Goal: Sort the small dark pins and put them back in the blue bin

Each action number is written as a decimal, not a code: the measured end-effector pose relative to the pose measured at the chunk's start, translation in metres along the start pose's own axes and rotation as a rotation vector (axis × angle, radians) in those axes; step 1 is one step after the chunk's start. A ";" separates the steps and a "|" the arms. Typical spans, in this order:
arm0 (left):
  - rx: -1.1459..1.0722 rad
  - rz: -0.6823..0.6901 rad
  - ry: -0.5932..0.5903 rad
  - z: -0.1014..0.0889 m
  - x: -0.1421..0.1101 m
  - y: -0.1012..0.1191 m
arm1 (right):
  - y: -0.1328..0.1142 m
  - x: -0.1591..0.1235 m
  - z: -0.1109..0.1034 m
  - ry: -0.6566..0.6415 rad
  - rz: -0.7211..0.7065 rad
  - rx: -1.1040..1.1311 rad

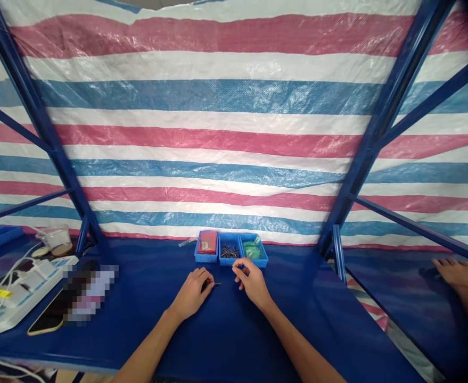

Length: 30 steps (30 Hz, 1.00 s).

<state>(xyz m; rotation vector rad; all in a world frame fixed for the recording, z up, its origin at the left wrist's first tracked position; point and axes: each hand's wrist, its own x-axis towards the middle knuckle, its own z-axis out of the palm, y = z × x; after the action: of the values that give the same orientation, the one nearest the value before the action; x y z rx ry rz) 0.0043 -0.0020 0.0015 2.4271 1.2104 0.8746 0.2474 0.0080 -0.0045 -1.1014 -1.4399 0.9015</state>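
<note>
My left hand (196,290) rests low over the blue tabletop, thumb and fingers pinched on a small thin screw (217,284) whose end sticks out to the right. To its right, my right hand (252,281) is raised in front of the bins, its thumb and forefinger pressed together; whatever they hold is too small to make out. Just beyond the hands stand blue bins: the middle bin (230,262) has many dark metal screws (229,251), the left bin (206,258) red packets (207,242), the right bin (262,262) green packets (252,250).
A white power strip (22,298) with cables and a phone (54,308) lie at the left, beside a pixelated patch. A clear cup (56,235) stands behind. Blue metal posts (54,138) frame a striped sheet (218,96). Another person's hand (459,274) is at far right.
</note>
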 end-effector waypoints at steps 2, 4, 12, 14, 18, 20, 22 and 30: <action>-0.005 0.004 -0.007 0.000 0.000 0.000 | 0.001 0.001 0.000 -0.004 0.023 0.043; -0.004 0.004 -0.008 0.000 0.000 0.000 | 0.002 0.001 0.000 -0.005 0.026 0.053; 0.000 0.012 -0.003 0.000 0.000 0.001 | -0.001 0.001 -0.003 0.013 -0.092 -0.179; 0.002 0.015 0.004 0.000 0.000 0.000 | -0.004 0.000 -0.004 0.024 -0.170 -0.266; 0.003 0.015 0.001 0.001 0.000 -0.001 | -0.007 -0.001 -0.004 0.023 -0.222 -0.356; 0.010 0.010 0.004 0.001 0.000 -0.001 | -0.007 -0.002 -0.004 0.017 -0.212 -0.323; 0.013 0.007 0.006 0.001 0.001 -0.001 | -0.005 -0.002 -0.003 0.011 -0.168 -0.253; 0.010 0.004 0.002 0.001 0.001 -0.002 | 0.000 -0.001 -0.001 -0.011 -0.066 -0.057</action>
<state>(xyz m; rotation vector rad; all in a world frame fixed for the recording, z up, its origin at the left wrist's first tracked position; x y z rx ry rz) 0.0044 -0.0002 -0.0002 2.4382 1.2130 0.8740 0.2479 0.0069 -0.0046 -1.0860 -1.5102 0.8263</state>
